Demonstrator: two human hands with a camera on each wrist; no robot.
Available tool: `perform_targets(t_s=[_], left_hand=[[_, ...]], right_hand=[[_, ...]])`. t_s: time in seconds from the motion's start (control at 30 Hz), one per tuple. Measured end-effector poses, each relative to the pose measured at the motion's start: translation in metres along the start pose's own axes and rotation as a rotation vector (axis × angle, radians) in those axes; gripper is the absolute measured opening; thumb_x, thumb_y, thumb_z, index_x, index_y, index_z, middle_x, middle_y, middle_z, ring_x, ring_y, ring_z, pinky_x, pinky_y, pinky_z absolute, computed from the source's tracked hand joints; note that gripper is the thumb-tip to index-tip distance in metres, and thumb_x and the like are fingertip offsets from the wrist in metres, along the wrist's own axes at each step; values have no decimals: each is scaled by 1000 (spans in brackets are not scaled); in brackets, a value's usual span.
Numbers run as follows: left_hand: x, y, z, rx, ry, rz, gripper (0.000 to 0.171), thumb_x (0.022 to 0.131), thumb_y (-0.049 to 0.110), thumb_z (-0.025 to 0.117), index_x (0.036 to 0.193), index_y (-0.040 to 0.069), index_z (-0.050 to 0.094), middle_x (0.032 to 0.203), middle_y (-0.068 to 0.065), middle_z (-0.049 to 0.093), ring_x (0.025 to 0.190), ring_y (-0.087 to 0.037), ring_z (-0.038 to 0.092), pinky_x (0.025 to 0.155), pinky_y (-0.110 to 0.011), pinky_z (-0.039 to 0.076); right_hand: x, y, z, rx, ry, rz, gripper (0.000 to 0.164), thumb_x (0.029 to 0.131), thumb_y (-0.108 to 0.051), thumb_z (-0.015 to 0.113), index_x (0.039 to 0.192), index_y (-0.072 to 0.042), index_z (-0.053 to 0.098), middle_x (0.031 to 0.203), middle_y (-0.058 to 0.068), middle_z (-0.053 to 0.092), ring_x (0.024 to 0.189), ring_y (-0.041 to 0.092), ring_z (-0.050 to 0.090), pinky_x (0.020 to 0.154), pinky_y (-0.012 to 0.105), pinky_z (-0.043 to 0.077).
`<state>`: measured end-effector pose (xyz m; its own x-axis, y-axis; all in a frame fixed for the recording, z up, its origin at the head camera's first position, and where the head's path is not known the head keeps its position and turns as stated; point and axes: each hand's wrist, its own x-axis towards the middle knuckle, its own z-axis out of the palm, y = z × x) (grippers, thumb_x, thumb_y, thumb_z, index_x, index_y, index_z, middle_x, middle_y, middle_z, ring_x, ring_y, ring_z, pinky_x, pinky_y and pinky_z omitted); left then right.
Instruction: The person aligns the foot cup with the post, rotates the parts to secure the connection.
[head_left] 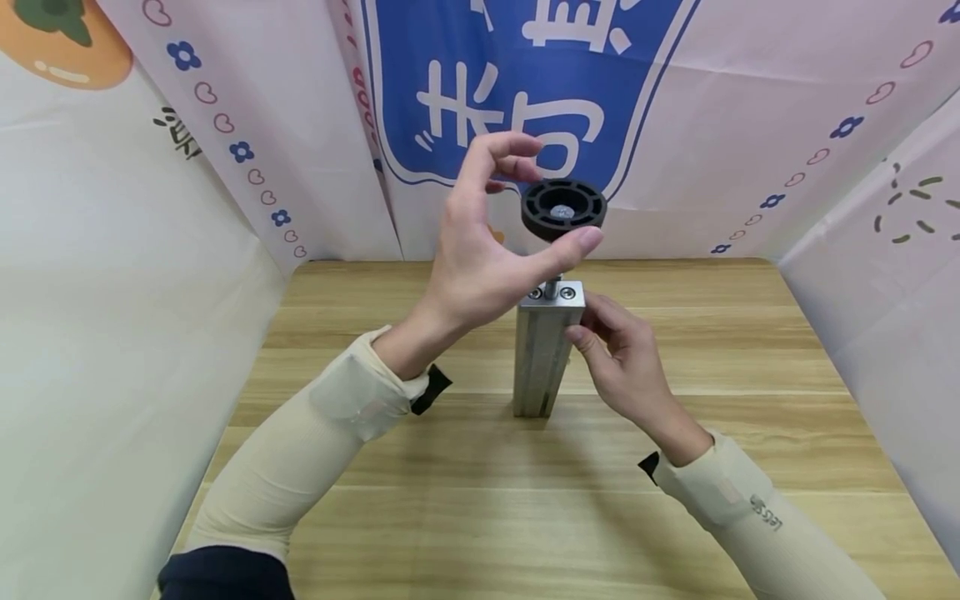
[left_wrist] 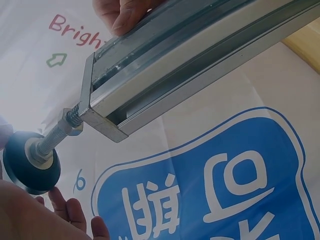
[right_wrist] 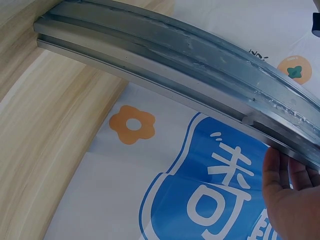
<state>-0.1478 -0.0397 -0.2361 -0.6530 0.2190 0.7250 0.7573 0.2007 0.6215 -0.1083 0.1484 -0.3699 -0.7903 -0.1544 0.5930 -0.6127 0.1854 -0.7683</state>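
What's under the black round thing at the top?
Underneath the black round thing, a threaded rod with a nut leads down to the metal post. Any of the rod past the end plate is hidden.

It looks like a small makeshift work booth: cloth-like sheets (head_left: 750,167) printed with hearts, flowers and a blue panel (head_left: 517,71) enclose a wood-grain surface (head_left: 450,517) left, far and right, a metal profile (head_left: 536,367) standing on it.
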Motion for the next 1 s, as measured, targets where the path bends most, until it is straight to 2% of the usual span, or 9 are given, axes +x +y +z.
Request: perform_targets(t_s=[0.2, 0.43, 0.77, 1.0], left_hand=[[1, 0, 0, -18, -15, 2, 72, 78, 26, 86, 135, -1, 54, 124, -12, 68, 117, -16, 58, 106, -34, 39], [0, -1, 0, -62, -34, -7, 69, 81, 26, 81, 137, -2, 52, 123, -13, 70, 120, -17, 58, 109, -33, 38], [1, -5, -1, -181, -80, 65, 56, 88, 22, 62, 133, -9, 48, 128, -22, 71, 133, -24, 61, 124, -32, 29], [0, -7, -2, -224, -115, 40, 54, 90, 20, 56, 134, -8, 47, 134, -24, 69, 137, -26, 58, 126, -34, 28]], right_hand=[[0, 1, 0, 22, 3, -9, 38, 95, 8, 66, 133, 4, 68, 108, -3, 69, 83, 11, 57, 72, 21, 50], [0, 0, -1, 8, -10, 7, 33, 100, -1, 65, 132, 5, 67, 106, -4, 67, 84, 9, 56, 72, 21, 49], [0, 1, 0, 4, 3, -3, 37, 95, 9, 65, 132, 4, 68, 105, 1, 68, 82, 12, 56, 71, 21, 50], [0, 0, 1, -10, -4, 8, 35, 97, 5, 66, 132, 4, 68, 106, 2, 69, 82, 12, 57, 70, 21, 50]])
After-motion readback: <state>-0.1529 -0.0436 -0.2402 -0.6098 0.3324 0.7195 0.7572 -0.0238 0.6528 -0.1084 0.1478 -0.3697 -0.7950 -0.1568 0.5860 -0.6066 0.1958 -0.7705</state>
